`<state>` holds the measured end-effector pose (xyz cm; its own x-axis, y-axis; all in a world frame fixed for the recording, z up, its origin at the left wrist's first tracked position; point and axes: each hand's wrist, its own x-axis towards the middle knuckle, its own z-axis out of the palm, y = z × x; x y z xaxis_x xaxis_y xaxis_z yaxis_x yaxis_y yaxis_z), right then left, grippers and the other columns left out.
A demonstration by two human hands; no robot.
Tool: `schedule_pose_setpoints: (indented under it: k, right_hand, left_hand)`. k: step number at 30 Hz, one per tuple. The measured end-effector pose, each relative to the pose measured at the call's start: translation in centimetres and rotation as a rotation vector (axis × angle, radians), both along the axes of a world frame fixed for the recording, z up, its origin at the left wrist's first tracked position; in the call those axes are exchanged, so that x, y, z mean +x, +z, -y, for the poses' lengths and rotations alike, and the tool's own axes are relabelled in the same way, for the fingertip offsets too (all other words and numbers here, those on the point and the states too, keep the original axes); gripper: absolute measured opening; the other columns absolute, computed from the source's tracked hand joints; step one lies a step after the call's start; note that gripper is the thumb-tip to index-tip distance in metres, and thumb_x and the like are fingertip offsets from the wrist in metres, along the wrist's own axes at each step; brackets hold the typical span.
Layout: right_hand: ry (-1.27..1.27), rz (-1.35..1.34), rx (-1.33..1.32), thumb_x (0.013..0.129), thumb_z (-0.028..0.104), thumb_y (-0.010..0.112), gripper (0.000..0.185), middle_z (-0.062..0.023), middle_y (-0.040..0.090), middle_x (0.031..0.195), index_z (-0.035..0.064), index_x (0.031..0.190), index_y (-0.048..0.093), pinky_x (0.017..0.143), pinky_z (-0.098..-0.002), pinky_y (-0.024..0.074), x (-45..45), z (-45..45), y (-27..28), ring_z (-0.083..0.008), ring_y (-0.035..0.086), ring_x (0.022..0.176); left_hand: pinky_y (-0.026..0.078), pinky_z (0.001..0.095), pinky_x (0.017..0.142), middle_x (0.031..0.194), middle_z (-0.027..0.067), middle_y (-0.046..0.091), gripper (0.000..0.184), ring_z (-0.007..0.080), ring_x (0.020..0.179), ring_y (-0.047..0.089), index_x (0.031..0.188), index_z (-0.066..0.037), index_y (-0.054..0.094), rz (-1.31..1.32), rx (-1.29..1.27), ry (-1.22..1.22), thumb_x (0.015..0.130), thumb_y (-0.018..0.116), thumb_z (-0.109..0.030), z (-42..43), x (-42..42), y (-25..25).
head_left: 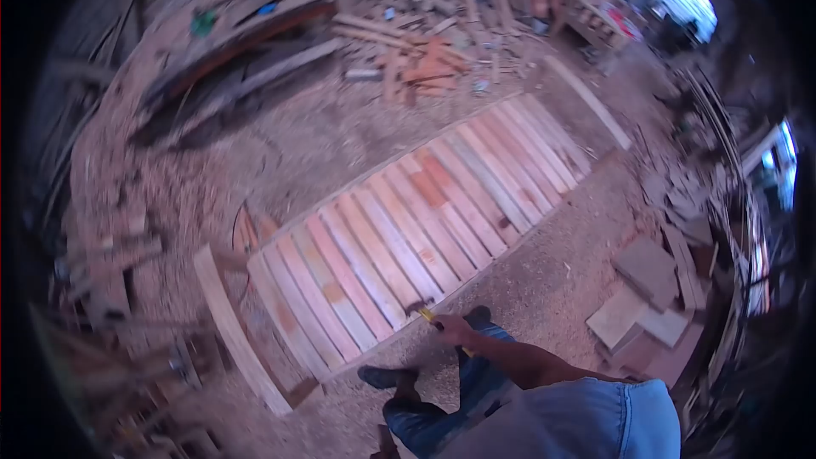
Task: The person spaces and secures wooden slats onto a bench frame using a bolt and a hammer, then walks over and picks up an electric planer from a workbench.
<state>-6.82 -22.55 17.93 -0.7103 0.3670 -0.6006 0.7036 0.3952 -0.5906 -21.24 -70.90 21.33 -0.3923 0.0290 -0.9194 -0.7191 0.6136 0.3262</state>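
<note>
My right hand [455, 330] is closed round the handle of a claw hammer [425, 314] with some yellow on it. The hammer head is over the near edge of a long slatted wooden panel [433, 242], close to the slat ends; contact is unclear. The panel lies on the ground, its pale and reddish slats side by side across a frame. My left hand cannot be made out; a small dark shape [385, 442] at the bottom edge is too unclear to identify.
My feet [387, 376] are beside the panel's near edge. A long board [238, 331] lies at its left end, another board [586, 102] beyond its right end. Offcuts [425, 64] are heaped behind, near a dark heavy beam [238, 47]. Flat wood pieces [646, 272] lie right.
</note>
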Motion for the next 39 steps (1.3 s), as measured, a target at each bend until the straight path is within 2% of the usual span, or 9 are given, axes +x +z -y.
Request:
schedule_pose_setpoints:
  k: [7, 16, 18, 21, 22, 24, 27, 34, 39]
  right_hand:
    - [-0.178, 0.187, 0.082, 0.085, 0.028, 0.075, 0.069, -0.0248, 0.078, 0.128, 0.0167, 0.152, 0.064, 0.098, -0.0544, 0.0611, 27.2, -11.6, 6.4, -0.0438, 0.077, 0.116]
    - [-0.397, 0.441, 0.224, 0.085, 0.007, 0.067, 0.017, -0.0164, 0.08, 0.084, 0.0034, 0.094, 0.081, 0.063, -0.0435, 0.0604, 57.5, -20.4, 13.8, -0.0286, 0.079, 0.078]
    - [-0.948, 0.59, -0.056, 0.086, 0.006, 0.07, 0.01, -0.0144, 0.079, 0.081, 0.0049, 0.088, 0.079, 0.058, -0.043, 0.0577, 60.4, -22.6, 16.2, -0.0255, 0.076, 0.073]
    - [-1.095, 0.307, -0.293, 0.086, 0.004, 0.074, 0.012, -0.0117, 0.078, 0.087, 0.0046, 0.098, 0.078, 0.057, -0.0422, 0.0567, 68.3, -22.3, 17.2, -0.0209, 0.073, 0.071]
    - [-1.108, 0.043, -0.447, 0.086, -0.002, 0.077, 0.038, -0.011, 0.079, 0.095, 0.0054, 0.123, 0.071, 0.056, -0.0403, 0.0564, 72.8, -21.2, 13.6, -0.0195, 0.07, 0.07]
    - [-1.012, -0.001, -0.324, 0.107, 0.017, 0.062, 0.011, -0.0037, 0.063, 0.079, 0.0085, 0.107, 0.069, 0.049, -0.0408, 0.0472, 71.7, -20.8, 20.4, -0.0143, 0.06, 0.062]
    - [-1.543, -0.256, -1.077, 0.111, 0.024, 0.057, 0.017, -0.004, 0.063, 0.084, 0.0141, 0.101, 0.068, 0.056, -0.0391, 0.0491, 73.8, -22.5, 19.1, -0.0153, 0.057, 0.063]
    - [-1.945, -0.204, -0.484, 0.106, 0.017, 0.058, 0.009, -0.0051, 0.062, 0.081, 0.0133, 0.101, 0.065, 0.052, -0.0411, 0.0495, 71.6, -39.6, 22.9, -0.0184, 0.058, 0.059]
    - [-2.032, -0.267, -0.448, 0.102, 0.012, 0.059, 0.004, -0.0059, 0.061, 0.078, 0.0127, 0.1, 0.062, 0.05, -0.0424, 0.0498, 73.1, -47.5, 24.5, -0.0207, 0.058, 0.057]
  left_hand:
    - [0.06, 0.0519, 0.087, 0.113, 0.0168, 0.075, 0.044, 0.0332, 0.097, 0.072, 0.144, -0.005, 0.071, -0.083, 0.053, -0.21, 0.108, 0.064, -0.03, -15.5, 0.4, 9.6]
    - [0.061, 0.0524, 0.088, 0.111, 0.0158, 0.075, 0.047, 0.033, 0.097, 0.073, 0.143, -0.007, 0.071, -0.088, 0.115, -0.384, 0.108, 0.065, -0.037, -37.8, 3.6, 18.8]
    - [0.061, 0.0526, 0.088, 0.11, 0.0156, 0.075, 0.047, 0.033, 0.096, 0.073, 0.143, -0.007, 0.071, -0.053, 0.131, -0.433, 0.108, 0.066, -0.039, -42.2, 3.5, 18.5]
    - [0.061, 0.0527, 0.088, 0.11, 0.0152, 0.075, 0.049, 0.0329, 0.096, 0.073, 0.143, -0.008, 0.071, 0.05, 0.23, -0.478, 0.108, 0.066, -0.041, -47.7, 0.7, 16.5]
    - [0.061, 0.0507, 0.086, 0.106, 0.014, 0.076, 0.049, 0.0322, 0.095, 0.074, 0.135, -0.006, 0.075, -0.043, 0.189, -0.417, 0.102, 0.072, -0.042, -50.5, 1.7, 16.1]
    - [0.062, 0.0553, 0.087, 0.111, 0.0171, 0.076, 0.063, 0.0361, 0.103, 0.075, 0.139, -0.006, 0.071, -0.064, 0.169, -0.388, 0.101, 0.072, -0.056, -57.3, 2.3, 14.6]
    - [0.065, 0.0602, 0.08, 0.11, 0.0246, 0.076, 0.075, 0.0415, 0.095, 0.077, 0.134, 0.01, 0.069, -0.228, 0.075, -0.19, 0.089, 0.084, -0.049, -66.8, 3.7, 12.3]
    - [0.058, 0.0499, 0.072, 0.085, 0.0211, 0.076, 0.061, 0.0321, 0.073, 0.072, 0.104, 0.019, 0.076, -0.471, 0.217, -0.273, 0.084, 0.081, -0.038, -95.7, 10.2, 8.3]
    - [0.062, 0.0504, 0.087, 0.1, 0.0294, 0.081, 0.079, 0.0402, 0.094, 0.081, 0.117, 0.016, 0.078, -0.583, 0.266, -0.608, 0.084, 0.085, -0.055, -121.0, 18.4, 14.0]
